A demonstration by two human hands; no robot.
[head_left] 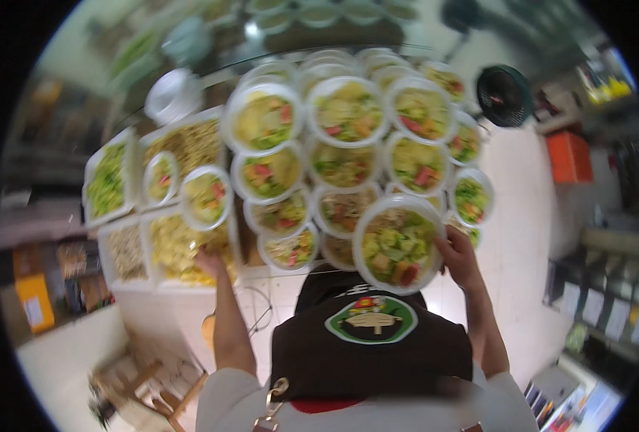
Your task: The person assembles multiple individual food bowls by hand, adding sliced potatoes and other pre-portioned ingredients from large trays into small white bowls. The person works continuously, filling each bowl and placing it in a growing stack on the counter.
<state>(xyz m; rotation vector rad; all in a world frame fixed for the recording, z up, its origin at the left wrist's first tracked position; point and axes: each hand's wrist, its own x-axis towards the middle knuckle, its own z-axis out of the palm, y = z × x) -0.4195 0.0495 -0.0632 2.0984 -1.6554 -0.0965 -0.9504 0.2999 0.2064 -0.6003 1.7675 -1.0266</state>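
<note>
My right hand (458, 257) grips the rim of a round white bowl of salad (397, 243), holding it above the front row of bowls. Lettuce, beige cubes and a pinkish-red piece show in it. At the right edge of a white tray of pale yellow pieces (179, 243) is my left hand (210, 261), its fingers bunched and blurred over the food. What they hold, if anything, does not show. A filled bowl (206, 198) sits on the trays just beyond that hand, with a smaller one (162, 178) beside it.
Several filled bowls (269, 119) stand in stacked rows ahead. Trays of chopped greens (108, 180), brown bits (192, 147) and pale shreds (126, 250) lie at left. Empty white bowls (173, 97) are stacked behind them. A dark fan (504, 96) stands at the far right.
</note>
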